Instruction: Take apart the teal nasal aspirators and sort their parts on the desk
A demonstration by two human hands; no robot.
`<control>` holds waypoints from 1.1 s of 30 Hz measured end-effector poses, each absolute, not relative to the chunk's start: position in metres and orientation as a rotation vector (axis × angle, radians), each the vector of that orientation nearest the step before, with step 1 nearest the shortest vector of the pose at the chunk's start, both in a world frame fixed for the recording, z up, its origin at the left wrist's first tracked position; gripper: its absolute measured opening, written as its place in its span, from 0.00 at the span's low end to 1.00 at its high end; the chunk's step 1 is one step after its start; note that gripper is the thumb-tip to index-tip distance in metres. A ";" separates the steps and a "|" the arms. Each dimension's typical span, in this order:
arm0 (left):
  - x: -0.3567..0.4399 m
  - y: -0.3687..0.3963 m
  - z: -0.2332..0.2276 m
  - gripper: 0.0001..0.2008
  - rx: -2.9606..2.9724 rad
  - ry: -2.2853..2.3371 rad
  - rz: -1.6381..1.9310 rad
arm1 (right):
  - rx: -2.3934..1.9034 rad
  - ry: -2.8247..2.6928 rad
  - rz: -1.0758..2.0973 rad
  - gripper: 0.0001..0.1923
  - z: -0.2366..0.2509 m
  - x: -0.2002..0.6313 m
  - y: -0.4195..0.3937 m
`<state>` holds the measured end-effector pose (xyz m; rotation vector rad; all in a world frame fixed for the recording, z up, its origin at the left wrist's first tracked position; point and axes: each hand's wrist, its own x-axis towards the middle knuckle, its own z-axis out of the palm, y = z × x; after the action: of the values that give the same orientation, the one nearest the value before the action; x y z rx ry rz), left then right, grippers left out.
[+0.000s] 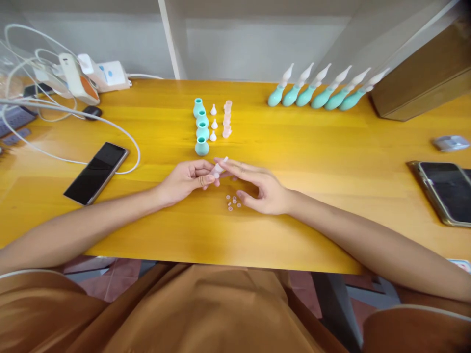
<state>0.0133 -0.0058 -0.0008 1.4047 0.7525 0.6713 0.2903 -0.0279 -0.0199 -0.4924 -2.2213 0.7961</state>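
Near the middle of the table my left hand (186, 180) pinches a small translucent white nozzle piece (218, 170), its narrow tip tilted up to the right. Fingers stretched out and thumb apart, my right hand (259, 185) reaches to that piece; its fingertips are at the tip, and I cannot tell whether they touch. Several tiny clear rings (234, 200) lie loose by the right thumb. Beyond the hands stand several teal rubber bulbs (202, 146) in a column. Three white nozzle tips (214, 123) stand beside them, then a column of pinkish clear connectors (227, 120).
At the back right, several assembled teal bulb aspirators (319, 95) lean in a row near a brown box (423, 73). A phone (96, 172) and white cables (121, 132) lie left, with a power strip (110, 76) behind. Another phone (447, 191) lies at right.
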 end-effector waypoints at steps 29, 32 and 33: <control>0.012 -0.003 -0.002 0.25 1.421 0.718 0.634 | -0.457 -2.193 0.779 0.47 -0.023 0.289 -0.029; 0.013 -0.002 -0.002 0.25 1.437 0.691 0.624 | -0.474 -2.163 0.809 0.44 -0.020 0.289 -0.032; 0.013 -0.002 -0.002 0.26 1.441 0.691 0.625 | -0.486 -2.134 0.849 0.42 -0.020 0.289 -0.033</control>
<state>0.0135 -0.0015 -0.0019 1.4411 0.6909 0.6251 0.2889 -0.0327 -0.0197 -0.4862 -2.1339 0.8487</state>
